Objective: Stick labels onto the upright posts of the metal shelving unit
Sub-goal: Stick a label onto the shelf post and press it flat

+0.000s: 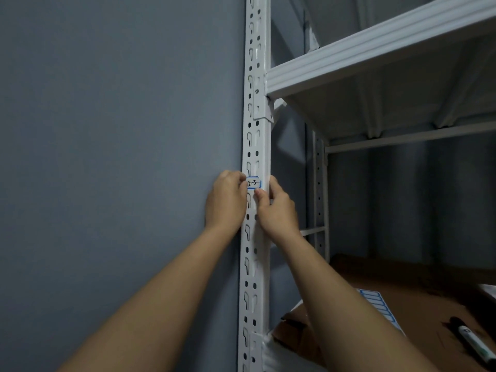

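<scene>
A white perforated upright post (pixel 255 135) of the metal shelving unit runs top to bottom through the middle of the view. A small white label (pixel 254 184) with a blue border and handwritten marks lies against the post at mid height. My left hand (pixel 226 200) pinches the label's left end, fingers curled round the post's left edge. My right hand (pixel 276 208) is on the post's right side, with its fingertips at the label's right end and just below it.
A grey wall (pixel 120 157) is directly left of the post. A white shelf (pixel 375 57) juts out at upper right. On the lower shelf lie cardboard (pixel 402 296), a sheet of blue-bordered labels (pixel 381 307) and a black marker (pixel 472 342).
</scene>
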A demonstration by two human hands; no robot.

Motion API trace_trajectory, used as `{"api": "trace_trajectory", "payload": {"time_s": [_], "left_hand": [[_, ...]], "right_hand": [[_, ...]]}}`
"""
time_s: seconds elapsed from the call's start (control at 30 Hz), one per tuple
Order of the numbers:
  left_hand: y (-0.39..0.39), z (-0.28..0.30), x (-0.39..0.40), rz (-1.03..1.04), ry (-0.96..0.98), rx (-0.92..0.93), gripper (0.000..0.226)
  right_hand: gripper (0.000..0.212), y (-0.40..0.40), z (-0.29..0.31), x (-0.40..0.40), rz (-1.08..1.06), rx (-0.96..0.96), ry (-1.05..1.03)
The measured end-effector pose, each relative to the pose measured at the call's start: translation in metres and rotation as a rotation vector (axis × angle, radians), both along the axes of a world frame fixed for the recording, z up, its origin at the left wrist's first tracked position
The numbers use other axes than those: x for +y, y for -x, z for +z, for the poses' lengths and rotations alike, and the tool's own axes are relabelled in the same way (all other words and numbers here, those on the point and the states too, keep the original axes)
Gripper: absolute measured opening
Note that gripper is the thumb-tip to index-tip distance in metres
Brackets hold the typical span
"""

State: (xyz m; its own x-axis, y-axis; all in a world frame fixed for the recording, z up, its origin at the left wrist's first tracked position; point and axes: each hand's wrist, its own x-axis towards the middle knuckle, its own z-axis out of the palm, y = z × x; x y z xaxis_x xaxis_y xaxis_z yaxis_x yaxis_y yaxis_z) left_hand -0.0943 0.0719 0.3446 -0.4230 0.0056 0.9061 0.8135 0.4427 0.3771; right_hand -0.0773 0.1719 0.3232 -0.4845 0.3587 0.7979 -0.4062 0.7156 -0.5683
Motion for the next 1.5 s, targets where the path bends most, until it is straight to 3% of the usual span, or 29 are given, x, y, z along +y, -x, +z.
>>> {"api": "trace_trajectory", "payload": {"time_s": [0.3,0.53,0.67,0.93,1.23,1.5], "left_hand": [[-0.004,0.003,0.003,0.121,0.023,0.032,0.021],[-0.008,0.014,0.003,0.459,0.361,0.095,0.019],[-0.008,0.017,0.002,0.538,0.444,0.133,0.017],[-0.008,0.018,-0.002,0.504,0.470,0.149,0.021],[-0.007,0.016,-0.007,0.433,0.458,0.124,0.024],[-0.006,0.011,-0.010,0.276,0.347,0.091,0.024]], "right_hand": [[0.036,0.001,0.000,0.003,0.005,0.004,-0.018],[0.035,0.001,0.000,0.004,-0.013,-0.005,-0.026],[0.037,0.004,0.000,0.004,-0.023,-0.025,-0.017],[0.041,0.001,0.001,0.000,-0.014,-0.042,-0.014],[0.028,-0.005,0.000,0.001,-0.006,-0.004,-0.025],[0.032,-0.003,0.000,0.000,-0.008,-0.009,-0.027]]}}
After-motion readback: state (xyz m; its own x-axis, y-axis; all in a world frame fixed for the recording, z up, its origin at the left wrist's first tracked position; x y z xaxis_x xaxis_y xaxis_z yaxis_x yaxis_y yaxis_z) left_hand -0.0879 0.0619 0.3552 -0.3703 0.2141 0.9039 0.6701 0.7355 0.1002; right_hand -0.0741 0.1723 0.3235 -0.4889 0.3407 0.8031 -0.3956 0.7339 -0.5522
